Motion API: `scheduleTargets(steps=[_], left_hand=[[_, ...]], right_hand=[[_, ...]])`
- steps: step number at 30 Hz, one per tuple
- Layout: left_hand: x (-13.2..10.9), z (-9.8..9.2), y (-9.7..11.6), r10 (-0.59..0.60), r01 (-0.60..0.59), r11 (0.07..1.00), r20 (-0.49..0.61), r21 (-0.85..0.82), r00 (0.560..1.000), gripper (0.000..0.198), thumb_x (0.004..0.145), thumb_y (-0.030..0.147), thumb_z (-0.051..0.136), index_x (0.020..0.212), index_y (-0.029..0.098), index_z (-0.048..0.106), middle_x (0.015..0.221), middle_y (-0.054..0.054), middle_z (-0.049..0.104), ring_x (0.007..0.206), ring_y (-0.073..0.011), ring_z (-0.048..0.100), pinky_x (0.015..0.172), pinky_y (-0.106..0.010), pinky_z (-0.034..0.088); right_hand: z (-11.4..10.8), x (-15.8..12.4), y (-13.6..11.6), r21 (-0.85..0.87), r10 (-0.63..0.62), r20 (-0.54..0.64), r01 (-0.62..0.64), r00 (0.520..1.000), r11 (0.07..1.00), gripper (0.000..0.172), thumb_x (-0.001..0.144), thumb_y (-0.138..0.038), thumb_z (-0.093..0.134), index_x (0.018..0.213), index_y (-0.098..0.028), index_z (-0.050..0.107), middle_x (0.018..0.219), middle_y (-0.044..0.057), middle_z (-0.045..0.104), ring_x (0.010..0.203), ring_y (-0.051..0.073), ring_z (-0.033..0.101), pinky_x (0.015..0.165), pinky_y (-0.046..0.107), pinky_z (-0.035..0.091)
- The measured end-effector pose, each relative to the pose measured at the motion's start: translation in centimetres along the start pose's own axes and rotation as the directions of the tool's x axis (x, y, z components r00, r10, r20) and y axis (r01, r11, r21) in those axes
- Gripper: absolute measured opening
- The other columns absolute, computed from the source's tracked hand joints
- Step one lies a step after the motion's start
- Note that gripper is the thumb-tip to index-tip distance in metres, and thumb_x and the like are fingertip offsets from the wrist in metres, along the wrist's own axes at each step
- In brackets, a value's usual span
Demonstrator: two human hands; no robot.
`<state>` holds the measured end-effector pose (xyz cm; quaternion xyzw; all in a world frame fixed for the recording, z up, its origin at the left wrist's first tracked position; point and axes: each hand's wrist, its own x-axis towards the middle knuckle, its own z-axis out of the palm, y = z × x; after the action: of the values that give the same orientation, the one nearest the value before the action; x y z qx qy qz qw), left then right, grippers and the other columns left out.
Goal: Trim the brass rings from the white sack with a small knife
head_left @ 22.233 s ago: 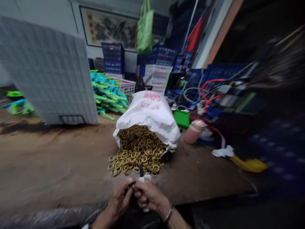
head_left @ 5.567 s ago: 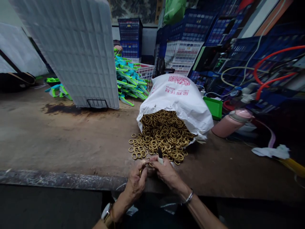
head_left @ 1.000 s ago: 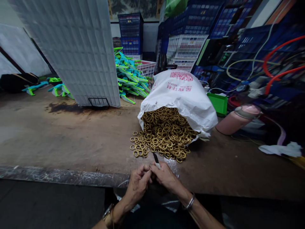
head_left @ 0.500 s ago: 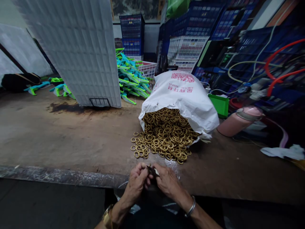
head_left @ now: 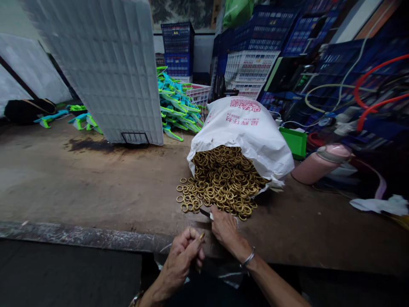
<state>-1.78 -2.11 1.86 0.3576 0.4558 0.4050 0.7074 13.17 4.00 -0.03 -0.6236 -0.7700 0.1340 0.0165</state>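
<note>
"Gold-coloured rings (head_left: 225,187): where did you log them?"

"From my remote station I recorded the loose heap at twelve o'clock from the right hand (head_left: 226,229), reaching out of the mouth of the white sack (head_left: 244,125) onto the bench (head_left: 105,183). Its spread ran wide, roughly from nine o'clock to three."

"Which hand was nearer?"

"The right. Its fingers lay just beside the heap's near edge; whether they touched a ring, I could not tell. The left hand (head_left: 183,256) sat farther back, with the heap at about one o'clock from its fingertips."

"And the state of the fingers?"

"Left thumb and forefinger pinched a single ring (head_left: 202,236), which showed nearly edge-on, its long side slanting toward one o'clock. Whether the curled fingers below hid others, I could not tell. The right fingers were closed round a dark-bladed tool (head_left: 205,212), whose blade pointed to ten o'clock, along the heap's near rim."

"And that ring, relative to the right hand?"

"I noted it at seven o'clock from those fingertips, apart from both tool and heap."
</note>
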Motion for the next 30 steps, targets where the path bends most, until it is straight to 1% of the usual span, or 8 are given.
scheduleTargets(steps=[4, 8, 12, 17, 21, 23, 26, 30], left_hand=[[-0.1, -0.3, -0.5, 0.000, 0.009, 0.975, 0.039, -0.222, 0.999, 0.031, 0.072, 0.045, 0.061, 0.074, 0.017, 0.047, 0.065, 0.001, 0.057, 0.047, -0.0074, 0.050, 0.041, -0.018, 0.040], [0.3, -0.8, -0.8, -0.001, 0.001, 0.944, -0.001, -0.331, 1.000, 0.029, 0.069, 0.040, 0.065, 0.070, 0.015, 0.049, 0.082, -0.006, 0.060, 0.060, -0.0112, 0.057, 0.044, -0.019, 0.043], [0.5, -1.3, -0.6, 0.002, -0.015, 0.913, -0.034, -0.407, 0.999, 0.023, 0.070, 0.032, 0.064, 0.071, 0.015, 0.050, 0.078, -0.005, 0.060, 0.061, -0.0116, 0.057, 0.046, -0.020, 0.042], [0.8, -1.8, -0.3, -0.050, 0.051, 0.861, 0.016, -0.507, 0.999, 0.022, 0.070, 0.027, 0.062, 0.088, 0.015, 0.055, 0.071, -0.002, 0.058, 0.057, -0.0101, 0.053, 0.045, -0.019, 0.040], [1.1, -1.7, -0.1, -0.094, 0.074, 0.820, -0.005, -0.568, 0.996, 0.024, 0.067, 0.034, 0.064, 0.065, 0.013, 0.054, 0.068, -0.002, 0.055, 0.058, -0.0097, 0.052, 0.047, -0.020, 0.040], [1.4, -1.5, 0.0, -0.118, 0.068, 0.823, -0.052, -0.563, 0.992, 0.029, 0.064, 0.035, 0.067, 0.058, 0.013, 0.049, 0.067, -0.001, 0.055, 0.057, -0.0092, 0.051, 0.046, -0.019, 0.039], [1.9, -1.1, 0.3, -0.087, 0.025, 0.887, -0.114, -0.461, 0.990, 0.030, 0.063, 0.036, 0.069, 0.062, 0.015, 0.048, 0.065, 0.001, 0.054, 0.053, -0.0076, 0.049, 0.042, -0.017, 0.035], [3.2, -0.9, 0.1, 0.067, -0.101, 0.983, -0.216, -0.152, 0.974, 0.022, 0.070, 0.036, 0.062, 0.077, 0.017, 0.053, 0.060, 0.005, 0.051, 0.041, -0.0043, 0.038, 0.036, -0.015, 0.027]], right_hand=[[-0.1, 1.5, -0.5, 0.124, -0.044, -0.106, 0.057, 0.993, 0.991, 0.027, 0.070, -0.004, 0.039, 0.091, -0.017, 0.049, 0.075, 0.005, 0.063, 0.066, 0.016, 0.057, 0.057, 0.024, 0.028], [0.4, 2.6, -1.8, 0.187, -0.064, -0.164, 0.095, 0.984, 0.978, 0.024, 0.080, -0.018, 0.042, 0.103, -0.018, 0.046, 0.082, 0.005, 0.063, 0.072, 0.016, 0.058, 0.061, 0.024, 0.031], [0.7, 3.4, -2.4, 0.115, -0.101, -0.138, 0.117, 0.985, 0.986, 0.023, 0.081, -0.021, 0.044, 0.103, -0.021, 0.046, 0.091, 0.005, 0.064, 0.077, 0.017, 0.059, 0.061, 0.024, 0.030], [0.7, 3.7, -1.9, 0.145, -0.045, -0.147, 0.067, 0.988, 0.987, 0.017, 0.080, -0.018, 0.043, 0.095, -0.021, 0.049, 0.078, 0.002, 0.063, 0.069, 0.015, 0.058, 0.057, 0.023, 0.028], [0.7, 3.6, -1.2, 0.293, -0.019, -0.172, 0.069, 0.985, 0.953, 0.016, 0.077, -0.013, 0.042, 0.088, -0.021, 0.050, 0.073, 0.001, 0.060, 0.066, 0.013, 0.054, 0.059, 0.022, 0.029], [0.6, 3.4, -0.7, 0.385, -0.016, -0.179, 0.085, 0.984, 0.919, 0.011, 0.078, -0.016, 0.041, 0.081, -0.020, 0.051, 0.068, 0.000, 0.056, 0.062, 0.012, 0.050, 0.059, 0.022, 0.030], [0.5, 3.0, 0.0, 0.532, -0.010, -0.160, 0.095, 0.987, 0.841, 0.012, 0.079, -0.025, 0.041, 0.069, -0.021, 0.048, 0.061, -0.003, 0.049, 0.057, 0.011, 0.042, 0.056, 0.021, 0.030], [0.0, 2.3, 0.8, 0.716, 0.007, -0.060, 0.038, 0.998, 0.697, 0.013, 0.075, -0.026, 0.044, 0.063, -0.020, 0.045, 0.057, -0.005, 0.041, 0.056, 0.010, 0.037, 0.054, 0.021, 0.029]])
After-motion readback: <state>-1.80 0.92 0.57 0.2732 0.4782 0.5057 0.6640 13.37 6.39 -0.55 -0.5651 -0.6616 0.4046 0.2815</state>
